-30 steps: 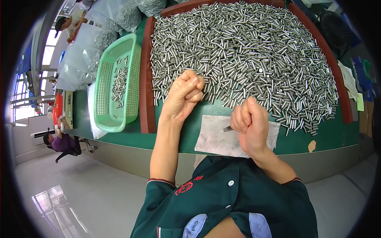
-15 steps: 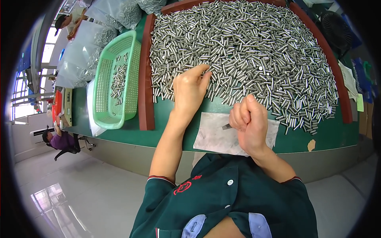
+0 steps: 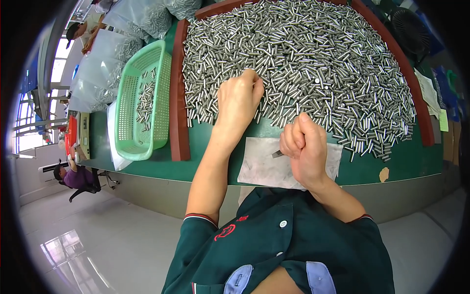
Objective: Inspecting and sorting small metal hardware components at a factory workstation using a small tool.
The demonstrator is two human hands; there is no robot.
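A wide spread of small, shiny metal pins (image 3: 303,54) covers the green table. My left hand (image 3: 237,100) is over the near left part of the pins, its thumb and fingers closed together; whatever lies between the fingertips is hidden. Closer to me, my right hand (image 3: 308,147) is curled into a fist above a smudged white cloth or paper sheet (image 3: 259,171). Out of the fist's left side pokes a short, flat grey metal end (image 3: 277,154); the rest of that object is covered by my fingers.
Dark red bars (image 3: 179,112) fence in the pins. Left of them stands a green perforated basket (image 3: 122,120) holding some pins. Clear plastic bags of pins (image 3: 110,59) lie beyond it. A black fan (image 3: 410,30) stands at far right. Two other people are at the left.
My left hand has shifted slightly away from me over the pins, its fingers drawn closer together. My right hand stays closed in nearly the same place. The whole view has tilted a little.
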